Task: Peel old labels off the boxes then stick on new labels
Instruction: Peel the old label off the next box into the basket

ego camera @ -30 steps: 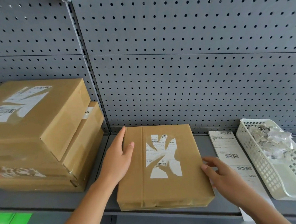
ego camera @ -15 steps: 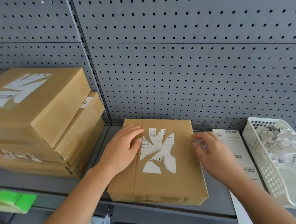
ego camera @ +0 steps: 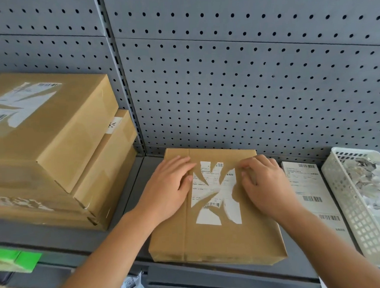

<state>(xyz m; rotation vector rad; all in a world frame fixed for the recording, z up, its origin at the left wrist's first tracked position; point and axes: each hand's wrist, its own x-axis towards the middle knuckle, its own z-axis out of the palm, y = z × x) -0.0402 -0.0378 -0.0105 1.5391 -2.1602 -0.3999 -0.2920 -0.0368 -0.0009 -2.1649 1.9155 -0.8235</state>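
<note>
A flat brown cardboard box (ego camera: 213, 239) lies on the grey shelf in front of me. A torn white old label (ego camera: 216, 193) with barcode scraps sticks to its top. My left hand (ego camera: 169, 190) rests flat on the box's left half, fingertips at the label's left edge. My right hand (ego camera: 261, 183) lies on the box's right side, its fingers curled at the label's upper right corner. A strip of new white labels (ego camera: 311, 193) lies on the shelf just right of the box.
A stack of bigger brown boxes (ego camera: 50, 149) with torn labels stands at the left. A white plastic basket (ego camera: 355, 208) holding peeled paper scraps sits at the far right. Grey pegboard (ego camera: 247, 83) backs the shelf. Something green (ego camera: 15, 259) lies below left.
Both hands moved from the box's sides onto its top. The left hand went to the label's left edge, the right hand to its upper right corner. The view dipped closer.
</note>
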